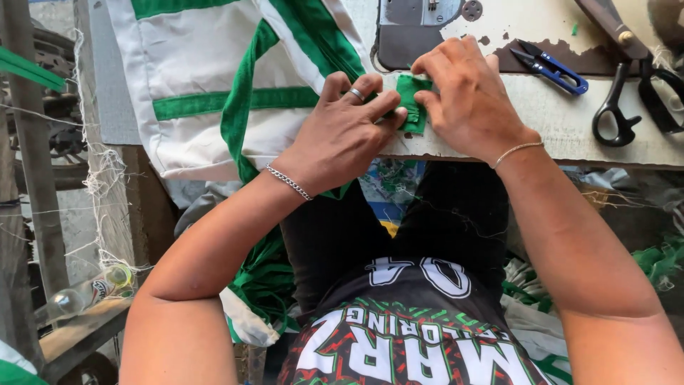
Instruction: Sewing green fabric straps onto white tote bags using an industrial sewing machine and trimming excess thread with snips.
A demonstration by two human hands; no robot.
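Head view shows the left hand (342,132) and right hand (467,93) both pinching a green strap end (412,100) at the table edge (563,146), folding it, next needing firm creasing.

A clear plastic bottle (89,292) lies on its side at the lower left, on a wooden ledge beside the table leg. It has a small label in red, white and dark colours. No signs or screens are visible.
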